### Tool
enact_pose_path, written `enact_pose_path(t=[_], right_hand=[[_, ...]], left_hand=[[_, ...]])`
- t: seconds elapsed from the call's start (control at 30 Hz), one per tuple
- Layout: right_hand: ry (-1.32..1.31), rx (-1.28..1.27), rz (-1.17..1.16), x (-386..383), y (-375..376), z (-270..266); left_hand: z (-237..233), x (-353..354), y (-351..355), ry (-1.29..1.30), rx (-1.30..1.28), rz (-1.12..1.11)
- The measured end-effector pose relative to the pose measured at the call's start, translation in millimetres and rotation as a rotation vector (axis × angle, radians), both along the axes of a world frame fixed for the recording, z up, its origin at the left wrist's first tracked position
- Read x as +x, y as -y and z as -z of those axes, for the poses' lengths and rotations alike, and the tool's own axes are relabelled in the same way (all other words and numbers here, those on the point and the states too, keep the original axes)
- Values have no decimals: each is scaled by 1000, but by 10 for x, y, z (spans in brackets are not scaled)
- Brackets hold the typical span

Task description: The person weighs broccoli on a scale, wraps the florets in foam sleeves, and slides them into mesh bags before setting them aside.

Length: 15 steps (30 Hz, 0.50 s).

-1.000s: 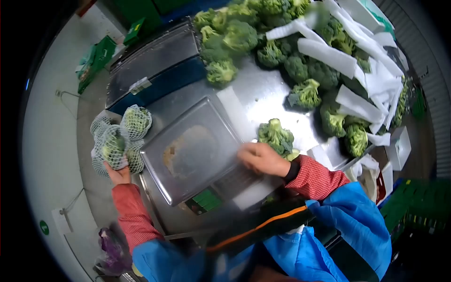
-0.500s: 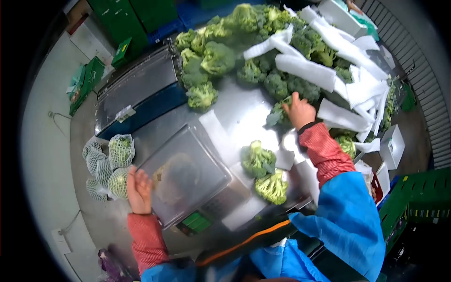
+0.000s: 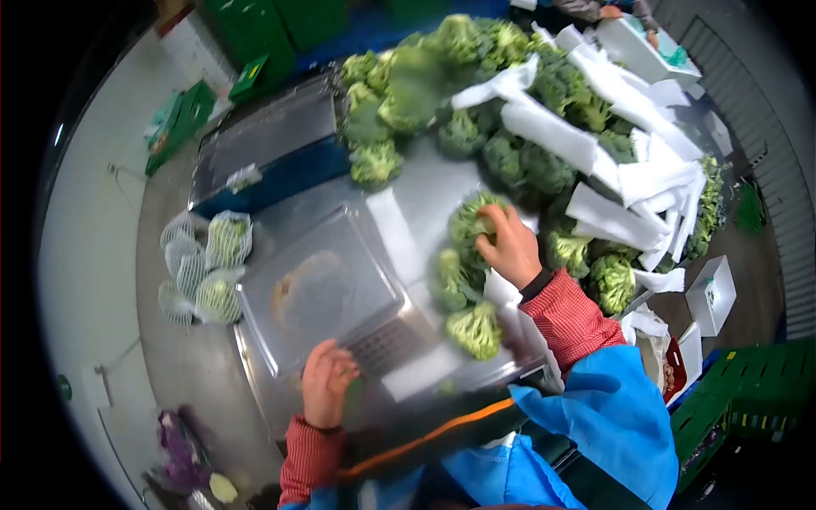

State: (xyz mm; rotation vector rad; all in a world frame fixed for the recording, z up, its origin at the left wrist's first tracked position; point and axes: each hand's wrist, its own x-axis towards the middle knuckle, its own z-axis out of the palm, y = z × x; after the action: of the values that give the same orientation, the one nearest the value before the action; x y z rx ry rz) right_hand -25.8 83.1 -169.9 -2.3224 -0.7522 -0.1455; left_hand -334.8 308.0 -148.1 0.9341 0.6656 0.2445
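My right hand [image 3: 512, 246] is closed on a broccoli head [image 3: 473, 223] above the metal table. Just below it, two more heads of broccoli lie together: a darker one [image 3: 453, 279] and a paler one [image 3: 474, 331]. My left hand [image 3: 329, 384], a little blurred, hovers at the front edge of a weighing scale with a clear plastic cover [image 3: 319, 297]. Its fingers are loosely bent and apart, with nothing visible in them. Left of the scale sit several vegetable heads in white foam nets [image 3: 228, 240].
A large broccoli pile [image 3: 459, 51] covers the table's far side, with white foam net sleeves [image 3: 552, 134] strewn over its right part. A dark box-shaped device [image 3: 272, 140] stands behind the scale. Green crates [image 3: 765, 382] are at right. Another person's hand [image 3: 653, 39] shows at a white box.
My right hand has come left and nearer from the pile's edge, bringing a broccoli head. My left hand has moved right and nearer, from beside the netted heads to the scale's front edge.
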Motion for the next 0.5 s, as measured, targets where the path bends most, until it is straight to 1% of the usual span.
enact_pose_path(t=[0.07,0.13,0.23,0.37,0.47,0.5], right_hand=[[3,14,-132,-302,-224,-265],[45,147,-296,-540,-434,-403],[-3,105,-430,-876,-819,-412],[-91,32,-593,-1012,-1029,-276],[-94,100,-403,-791,-867,-405],[-6,147,-361,-629,-806,-346]], left_hand=[[-11,-12,168,5,-24,70],[1,45,324,14,-20,168],[66,104,539,22,-23,271],[145,93,658,-5,-41,373],[234,-4,622,-79,-18,383],[253,-22,624,-87,15,386]])
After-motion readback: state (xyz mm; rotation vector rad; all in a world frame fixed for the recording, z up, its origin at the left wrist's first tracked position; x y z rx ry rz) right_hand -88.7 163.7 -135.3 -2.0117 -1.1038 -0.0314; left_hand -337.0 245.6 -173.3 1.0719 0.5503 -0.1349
